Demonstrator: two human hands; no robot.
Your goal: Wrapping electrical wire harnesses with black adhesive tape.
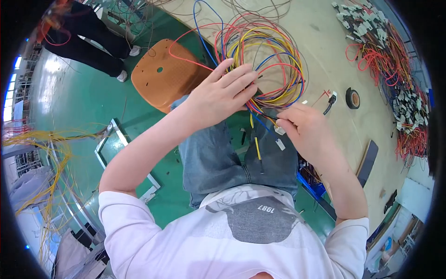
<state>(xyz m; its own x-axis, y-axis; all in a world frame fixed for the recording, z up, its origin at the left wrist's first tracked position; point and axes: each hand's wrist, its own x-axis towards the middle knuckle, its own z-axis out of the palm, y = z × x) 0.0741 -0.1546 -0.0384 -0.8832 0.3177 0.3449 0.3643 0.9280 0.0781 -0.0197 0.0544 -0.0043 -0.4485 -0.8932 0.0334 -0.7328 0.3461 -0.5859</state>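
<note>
A loose coil of red, yellow, blue and brown wires (283, 95) lies at the table's edge in front of me. My left hand (225, 93) lies across the near left side of this coil, fingers stretched out and thumb apart; what is under the palm is hidden. To its right, my right hand (304, 123) is closed in a pinch on the wire bundle (267, 115), where a dark wrapped stretch runs toward the coil. Below the pinch, white connectors (280, 145) and a yellow wire end (258, 149) hang over my lap.
A black tape roll (353, 98) and a short black cable piece (330, 102) lie on the table (320, 60). Bundled red wires with white connectors (367, 28) line its right side. An orange stool (165, 74) stands at left, near another person's legs (93, 37).
</note>
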